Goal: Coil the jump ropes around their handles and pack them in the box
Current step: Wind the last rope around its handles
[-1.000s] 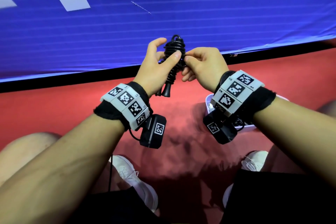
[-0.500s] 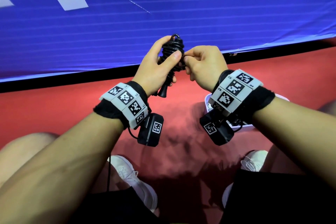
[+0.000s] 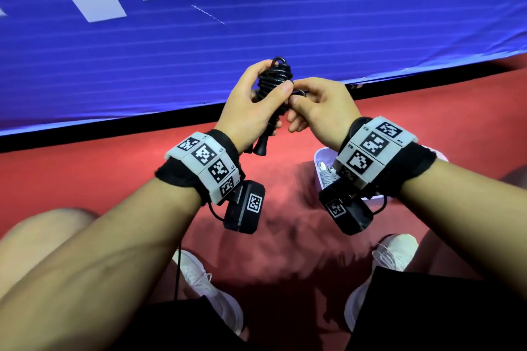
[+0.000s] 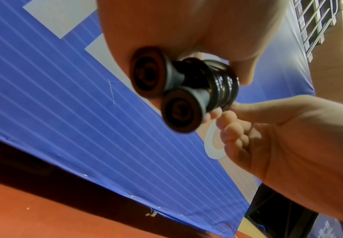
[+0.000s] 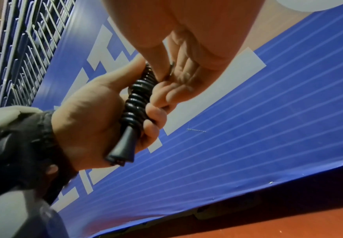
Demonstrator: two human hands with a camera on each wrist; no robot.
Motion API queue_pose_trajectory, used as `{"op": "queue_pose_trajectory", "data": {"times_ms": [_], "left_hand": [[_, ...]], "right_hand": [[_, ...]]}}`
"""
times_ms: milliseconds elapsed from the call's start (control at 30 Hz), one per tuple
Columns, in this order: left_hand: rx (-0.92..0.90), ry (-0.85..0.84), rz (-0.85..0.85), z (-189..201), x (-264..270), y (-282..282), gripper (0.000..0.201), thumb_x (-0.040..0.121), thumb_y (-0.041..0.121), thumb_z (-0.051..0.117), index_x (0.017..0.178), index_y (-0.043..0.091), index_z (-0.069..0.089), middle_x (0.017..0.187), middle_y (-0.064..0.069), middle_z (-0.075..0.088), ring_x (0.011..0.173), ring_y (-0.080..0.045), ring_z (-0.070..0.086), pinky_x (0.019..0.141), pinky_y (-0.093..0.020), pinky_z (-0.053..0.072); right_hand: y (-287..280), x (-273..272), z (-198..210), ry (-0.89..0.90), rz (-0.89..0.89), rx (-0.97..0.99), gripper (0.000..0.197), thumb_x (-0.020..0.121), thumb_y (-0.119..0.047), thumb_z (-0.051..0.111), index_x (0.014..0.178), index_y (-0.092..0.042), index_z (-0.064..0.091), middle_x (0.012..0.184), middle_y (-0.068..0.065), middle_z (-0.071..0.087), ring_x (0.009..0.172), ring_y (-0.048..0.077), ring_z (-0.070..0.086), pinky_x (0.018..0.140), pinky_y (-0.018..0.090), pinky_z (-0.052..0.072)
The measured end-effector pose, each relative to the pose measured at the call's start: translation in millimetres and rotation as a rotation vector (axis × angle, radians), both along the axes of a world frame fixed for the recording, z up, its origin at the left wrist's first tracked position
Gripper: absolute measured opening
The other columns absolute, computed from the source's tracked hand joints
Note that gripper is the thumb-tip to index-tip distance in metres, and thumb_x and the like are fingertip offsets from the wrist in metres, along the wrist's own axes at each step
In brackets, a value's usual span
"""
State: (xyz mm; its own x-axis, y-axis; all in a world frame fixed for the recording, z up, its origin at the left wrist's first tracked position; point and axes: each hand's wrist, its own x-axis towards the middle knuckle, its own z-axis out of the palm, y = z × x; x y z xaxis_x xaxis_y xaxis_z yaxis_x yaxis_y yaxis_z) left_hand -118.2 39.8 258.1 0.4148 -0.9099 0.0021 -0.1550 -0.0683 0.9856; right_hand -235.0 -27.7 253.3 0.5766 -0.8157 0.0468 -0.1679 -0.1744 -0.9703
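- Gripping the black jump rope [image 3: 275,80] upright, left hand [image 3: 248,114] has fingers curled round the coiled bundle; both handle ends [image 4: 162,95] stick out below the palm.
- Right hand [image 3: 319,111] just beside it, thumb and forefinger pinching the rope's loose end against the coils (tip hidden).
- White box [image 3: 320,171] sits under the right wrist, on red floor [image 3: 85,174].

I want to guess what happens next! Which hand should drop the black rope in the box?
Probably the left hand: it grips the coiled jump rope, while the right hand only pinches its end. The box is underneath the right wrist.
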Motion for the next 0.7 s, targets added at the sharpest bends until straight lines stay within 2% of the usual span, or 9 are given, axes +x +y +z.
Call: {"op": "queue_pose_trajectory", "data": {"times_ms": [67,133,233,300,433,567,633,700], "left_hand": [[-0.002,-0.006,0.008,-3.3,-5.0,-6.3,0.033,0.096,0.022,0.059,0.124,0.03,0.045,0.083,-0.005,0.061,0.052,-0.015,0.054,0.052,-0.032,0.05],[-0.024,-0.032,0.021,-6.5,-9.4,-12.3,0.035,0.096,0.02,0.059,0.127,0.025,0.045,0.086,-0.003,0.06,0.05,-0.016,0.053,0.05,-0.032,0.05],[-0.047,-0.08,0.019,-8.5,-16.1,-21.1,0.032,0.096,0.019,0.058,0.125,0.025,0.046,0.086,0.002,0.06,0.049,-0.016,0.053,0.048,-0.03,0.049],[-0.052,-0.109,0.014,-9.4,-21.5,-26.5,0.031,0.095,0.018,0.059,0.122,0.028,0.046,0.085,0.004,0.06,0.049,-0.015,0.053,0.049,-0.03,0.049],[-0.058,-0.11,-0.007,-13.5,-29.7,-38.2,0.031,0.095,0.019,0.059,0.121,0.03,0.046,0.088,0.007,0.061,0.052,-0.013,0.057,0.054,-0.032,0.052],[0.003,-0.018,-0.076,-22.4,-39.6,-49.4,0.037,0.098,0.023,0.055,0.131,0.024,0.038,0.093,0.002,0.06,0.065,-0.017,0.059,0.069,-0.039,0.056],[0.066,0.042,-0.11,-25.4,-47.3,-55.2,0.044,0.099,0.022,0.054,0.137,0.021,0.032,0.095,0.002,0.058,0.067,-0.016,0.058,0.069,-0.034,0.055],[0.109,0.179,-0.145,-26.3,-52.7,-62.2,0.053,0.093,0.016,0.058,0.137,0.024,0.03,0.102,-0.002,0.058,0.079,-0.018,0.059,0.073,-0.031,0.053]], "right_hand": [[-3.3,-5.2,-0.9,0.057,-0.032,-0.06,0.018,0.091,0.0,0.046,0.09,-0.004,0.064,0.056,0.0,0.054,0.041,0.01,0.05,0.054,0.028,0.046],[-4.4,-9.9,-1.5,0.102,-0.065,-0.107,0.02,0.09,-0.001,0.046,0.088,0.003,0.065,0.055,-0.001,0.053,0.038,0.007,0.047,0.054,0.024,0.045],[-9.1,-18.8,3.1,0.13,-0.097,-0.127,0.021,0.09,-0.003,0.047,0.083,-0.001,0.067,0.054,0.0,0.053,0.037,0.007,0.047,0.05,0.018,0.042],[-14.8,-25.5,5.1,0.155,-0.112,-0.134,0.021,0.089,-0.004,0.048,0.081,0.001,0.067,0.054,0.001,0.054,0.038,0.009,0.048,0.047,0.015,0.04],[-24.7,-36.7,6.0,0.163,-0.149,-0.113,0.02,0.089,-0.003,0.048,0.084,0.002,0.067,0.054,0.003,0.056,0.037,0.01,0.05,0.046,0.017,0.041],[-37.4,-45.0,-3.4,0.086,-0.111,0.029,0.018,0.092,-0.003,0.048,0.092,-0.002,0.066,0.057,0.006,0.056,0.038,0.01,0.053,0.052,0.028,0.047],[-42.6,-50.2,-10.2,0.083,-0.136,0.038,0.018,0.093,-0.003,0.047,0.095,-0.003,0.065,0.058,0.006,0.056,0.04,0.01,0.054,0.054,0.03,0.048],[-48.7,-56.1,-17.5,0.087,-0.176,0.021,0.021,0.094,-0.001,0.043,0.102,0.0,0.063,0.059,0.006,0.055,0.043,0.012,0.055,0.053,0.026,0.048]]}}
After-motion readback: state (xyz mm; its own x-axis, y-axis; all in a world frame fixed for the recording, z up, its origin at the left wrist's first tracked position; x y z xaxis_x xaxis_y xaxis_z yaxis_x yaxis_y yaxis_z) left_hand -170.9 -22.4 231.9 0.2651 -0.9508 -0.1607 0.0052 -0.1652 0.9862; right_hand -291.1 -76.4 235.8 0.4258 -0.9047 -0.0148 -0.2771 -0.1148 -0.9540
